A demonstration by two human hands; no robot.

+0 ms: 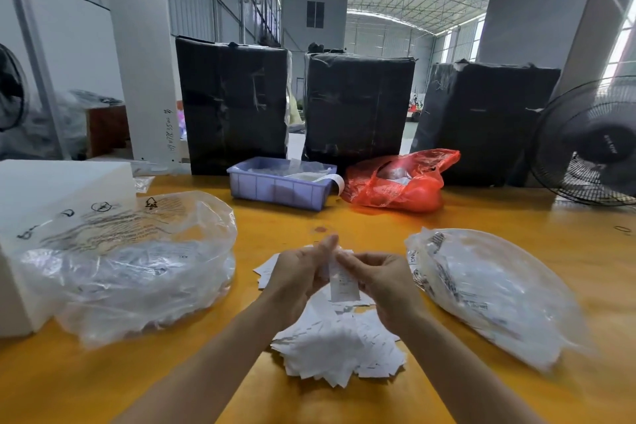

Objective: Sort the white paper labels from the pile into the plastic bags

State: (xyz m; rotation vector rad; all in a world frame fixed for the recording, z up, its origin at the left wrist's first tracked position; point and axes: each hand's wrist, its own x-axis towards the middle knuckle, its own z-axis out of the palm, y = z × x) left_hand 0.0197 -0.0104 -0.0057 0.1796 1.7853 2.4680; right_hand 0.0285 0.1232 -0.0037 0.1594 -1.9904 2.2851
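Observation:
A pile of white paper labels (pixel 339 351) lies on the yellow table (pixel 481 217) in front of me, between my forearms. Above it, my left hand (pixel 297 277) and my right hand (pixel 378 280) together pinch one white label (pixel 342 284), which hangs down between them. A clear plastic bag (pixel 130 272) with labels inside sits open at the left. A second clear plastic bag (pixel 488 293) holding labels lies at the right. A few loose labels (pixel 266 270) lie behind my left hand.
A purple plastic bin (pixel 278 188) and a red plastic bag (pixel 399 182) stand at the table's far side, before three black wrapped boxes (pixel 358 110). A white foam block (pixel 51 189) is at the far left, a black fan (pixel 592 144) at the far right.

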